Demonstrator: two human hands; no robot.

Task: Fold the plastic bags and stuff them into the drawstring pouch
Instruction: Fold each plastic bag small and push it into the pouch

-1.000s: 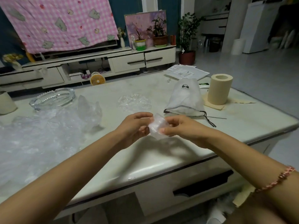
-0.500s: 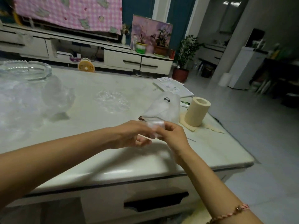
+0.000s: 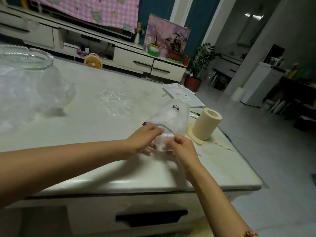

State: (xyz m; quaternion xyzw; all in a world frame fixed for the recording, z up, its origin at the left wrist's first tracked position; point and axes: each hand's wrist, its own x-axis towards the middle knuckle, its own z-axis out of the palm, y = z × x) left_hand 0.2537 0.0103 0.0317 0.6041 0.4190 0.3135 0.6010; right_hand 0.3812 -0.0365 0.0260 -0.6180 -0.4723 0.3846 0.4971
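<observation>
Above the table (image 3: 85, 120): left hand (image 3: 143, 140) and right hand (image 3: 182, 148) pinch a folded plastic bag (image 3: 162, 141).
Surface: drawstring pouch (image 3: 172, 117), paper roll (image 3: 206, 125), glass ashtray (image 3: 25, 59).
Room: TV cabinet (image 3: 133, 60).

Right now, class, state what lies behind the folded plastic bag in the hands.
The drawstring pouch lies on the table behind the folded bag, pinched by left hand and right hand. They cover the pouch's near end.

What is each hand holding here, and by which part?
Both hands pinch one small folded plastic bag: the left hand at its left side, the right hand at its right edge, just before the pouch.
</observation>
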